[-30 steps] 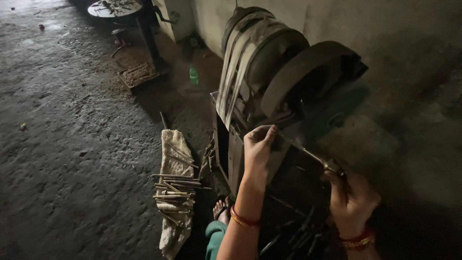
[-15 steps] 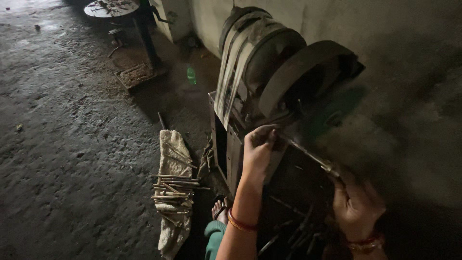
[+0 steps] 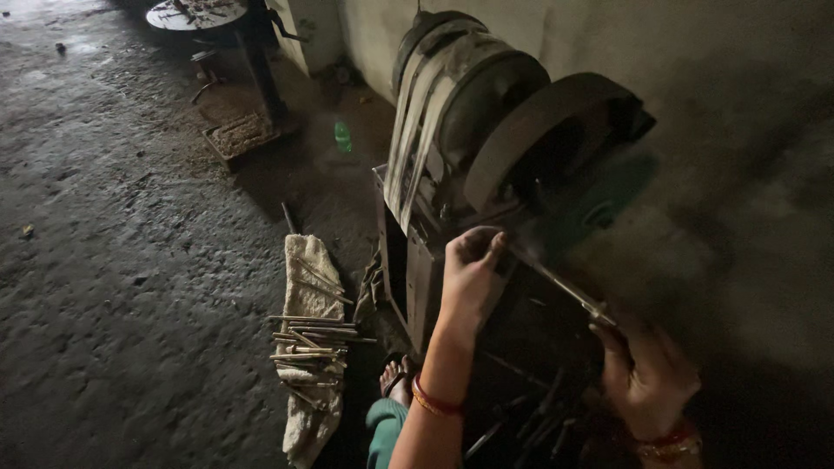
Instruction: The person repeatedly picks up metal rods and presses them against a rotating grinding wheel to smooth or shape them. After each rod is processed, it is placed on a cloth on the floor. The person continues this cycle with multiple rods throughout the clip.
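I hold a thin metal rod [image 3: 560, 284] with both hands against a belt-driven grinding machine [image 3: 486, 130]. My left hand [image 3: 469, 274] pinches the rod's far end close to the dark grinding wheel [image 3: 599, 195]. My right hand [image 3: 647, 373] grips the near end, low at the right. The rod slopes down from left to right. Red bangles sit on both wrists.
A pale cloth [image 3: 308, 347] on the concrete floor carries several metal rods [image 3: 308, 339]. More rods lie in the dark under my hands. My sandalled foot [image 3: 395, 382] is beside the machine base. A round stand [image 3: 208, 17], a tray and a green bottle [image 3: 343, 135] stand farther back.
The view has shifted slightly. Both hands keep hold of the rod, with my right hand lower and my left hand still pressed near the wheel.
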